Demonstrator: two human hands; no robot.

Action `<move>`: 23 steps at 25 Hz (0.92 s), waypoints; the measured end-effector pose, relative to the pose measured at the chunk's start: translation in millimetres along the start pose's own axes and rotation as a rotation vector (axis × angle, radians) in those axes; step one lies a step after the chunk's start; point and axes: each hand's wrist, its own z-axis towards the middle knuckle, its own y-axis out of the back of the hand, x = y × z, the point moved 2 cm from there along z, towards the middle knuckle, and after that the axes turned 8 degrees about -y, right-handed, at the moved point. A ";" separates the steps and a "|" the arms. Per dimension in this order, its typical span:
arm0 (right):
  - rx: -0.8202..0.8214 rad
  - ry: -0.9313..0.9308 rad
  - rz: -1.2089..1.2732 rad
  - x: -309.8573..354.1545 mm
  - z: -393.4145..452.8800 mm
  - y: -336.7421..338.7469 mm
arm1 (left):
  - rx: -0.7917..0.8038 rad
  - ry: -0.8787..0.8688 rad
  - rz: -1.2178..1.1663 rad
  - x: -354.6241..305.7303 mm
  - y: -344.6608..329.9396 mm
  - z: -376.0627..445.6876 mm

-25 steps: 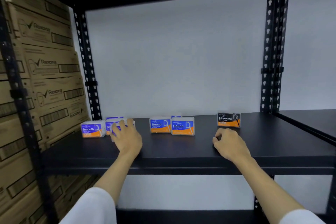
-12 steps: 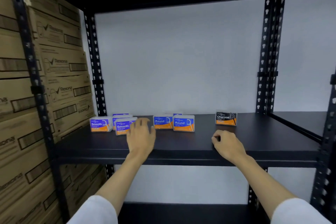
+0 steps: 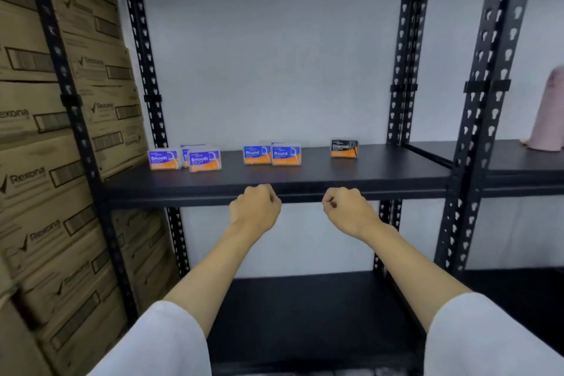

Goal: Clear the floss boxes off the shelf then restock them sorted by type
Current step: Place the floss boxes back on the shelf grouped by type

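Blue-and-orange floss boxes stand upright on the black shelf (image 3: 381,175). At the left are three Smooth boxes (image 3: 204,160), one partly hidden behind the others. Near the middle stand the Round boxes (image 3: 286,155), with another just showing behind them. A single black Charcoal box (image 3: 344,148) stands to the right. My left hand (image 3: 255,207) and my right hand (image 3: 348,207) hover in front of the shelf's front edge, fingers curled, holding nothing and touching no box.
Stacked brown Rexona cartons (image 3: 45,174) fill the left side. Black perforated uprights (image 3: 403,70) frame the bay. A lower shelf (image 3: 305,314) lies beneath. A pale pink object (image 3: 549,113) stands on the neighbouring shelf at the right.
Both hands have pulled back off the shelf top to its front edge. My left hand let go of a Smooth box and curled. The view has backed away.
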 end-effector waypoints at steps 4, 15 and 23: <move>0.117 -0.052 -0.063 -25.9 -18.9 -38.0 | 0.153 0.003 -0.022 7.4 -55.7 -26.2; 0.406 -0.285 -0.089 -148.1 -34.0 -193.0 | 0.509 0.215 -0.126 64.1 -239.1 -78.0; 0.623 -0.521 -0.146 -263.7 -89.1 -337.0 | 0.704 0.481 -0.250 134.3 -397.4 -168.9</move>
